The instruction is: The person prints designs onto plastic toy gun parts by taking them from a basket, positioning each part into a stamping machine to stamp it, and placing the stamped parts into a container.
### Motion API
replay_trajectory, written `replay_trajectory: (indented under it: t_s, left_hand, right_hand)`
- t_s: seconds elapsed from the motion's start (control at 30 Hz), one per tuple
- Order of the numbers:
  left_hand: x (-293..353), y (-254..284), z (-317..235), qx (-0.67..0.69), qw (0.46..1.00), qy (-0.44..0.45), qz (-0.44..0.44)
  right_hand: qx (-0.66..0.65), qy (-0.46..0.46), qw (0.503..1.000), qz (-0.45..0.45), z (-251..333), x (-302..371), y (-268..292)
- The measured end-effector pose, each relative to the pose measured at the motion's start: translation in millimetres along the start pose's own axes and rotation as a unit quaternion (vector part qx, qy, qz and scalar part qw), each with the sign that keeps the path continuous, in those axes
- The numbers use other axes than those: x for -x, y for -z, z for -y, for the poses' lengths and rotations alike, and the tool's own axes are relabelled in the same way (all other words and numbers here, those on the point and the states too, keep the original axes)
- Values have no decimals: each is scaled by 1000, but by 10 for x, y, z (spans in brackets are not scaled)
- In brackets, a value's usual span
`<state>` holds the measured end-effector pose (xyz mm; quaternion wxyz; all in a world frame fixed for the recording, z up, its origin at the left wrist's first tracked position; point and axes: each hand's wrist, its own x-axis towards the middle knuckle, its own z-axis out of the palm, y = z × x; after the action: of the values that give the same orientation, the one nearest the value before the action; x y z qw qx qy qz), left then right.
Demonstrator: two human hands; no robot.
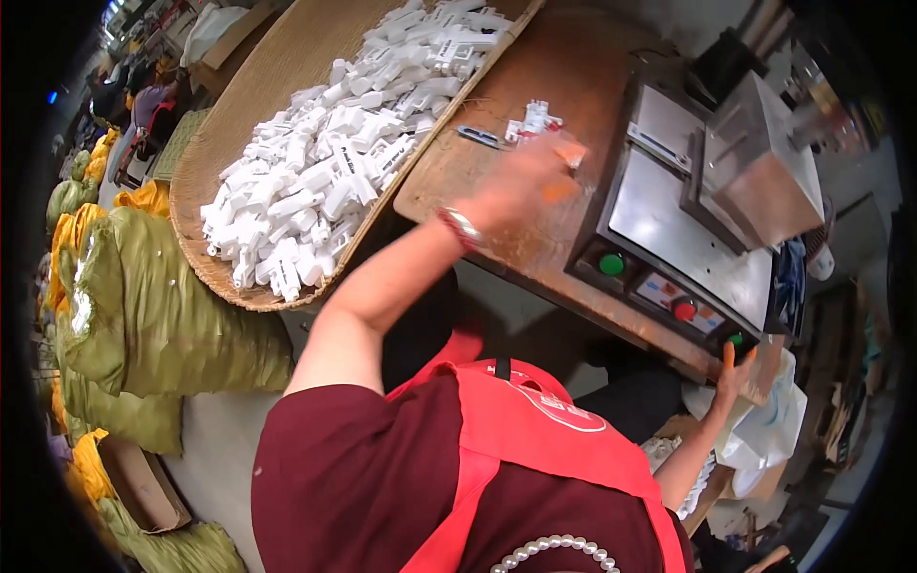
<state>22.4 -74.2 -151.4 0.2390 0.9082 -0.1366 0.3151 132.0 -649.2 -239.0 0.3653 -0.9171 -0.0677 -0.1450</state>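
My left hand (pixel 516 196) reaches over the wooden table, with orange covers on its fingertips and a bracelet on the wrist. Motion smears its fingers, so whether they hold anything cannot be made out. Just beyond it lie several small white plastic parts (pixel 537 116) and a dark pen-like tool (pixel 480 137). At the front right corner of a metal tabletop machine (pixel 669 205), my right hand (pixel 732 379) has its orange-covered fingers apart, one at a green button (pixel 735 339). Another green button (pixel 611 264) and a red button (pixel 684 309) sit on the machine's front.
A wide woven basket (pixel 196 172) heaped with white plastic parts (pixel 320 177) stands left of the wooden table (pixel 435 191). Stuffed green sacks (pixel 181 306) and an open cardboard box (pixel 143 482) are on the floor at left. A clear plastic bag (pixel 774 420) hangs at right.
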Motion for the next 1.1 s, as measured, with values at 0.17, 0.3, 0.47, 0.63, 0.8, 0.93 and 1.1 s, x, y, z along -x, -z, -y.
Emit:
replay_trajectory:
  t_s: [0.17, 0.3, 0.47, 0.63, 0.8, 0.93, 1.1]
  left_hand:
    - [631, 1103, 1713, -407, 849, 280, 189]
    - [594, 1311, 2089, -419, 678, 418, 437]
    - [825, 1171, 2319, -381, 746, 468, 281]
    - [389, 1171, 1307, -236, 915, 325, 47]
    - [-640, 20, -712, -105, 994, -31, 13]
    - [-574, -374, -1013, -140, 987, 0, 77]
    - [-392, -395, -1017, -49, 996, 61, 34]
  right_hand:
    - [-77, -3, 997, 16, -85, 1, 58]
    - [-53, -31, 998, 26, 15, 50, 166]
    - [32, -46, 998, 14, 206, 66, 212]
    - [-80, 125, 983, -112, 1097, -16, 69]
    - [69, 282, 952, -98, 1645, -888, -319]
    - [-43, 331, 939, -78, 1906, -1359, -748]
    - [-104, 288, 941, -145, 1730, -1447, -706]
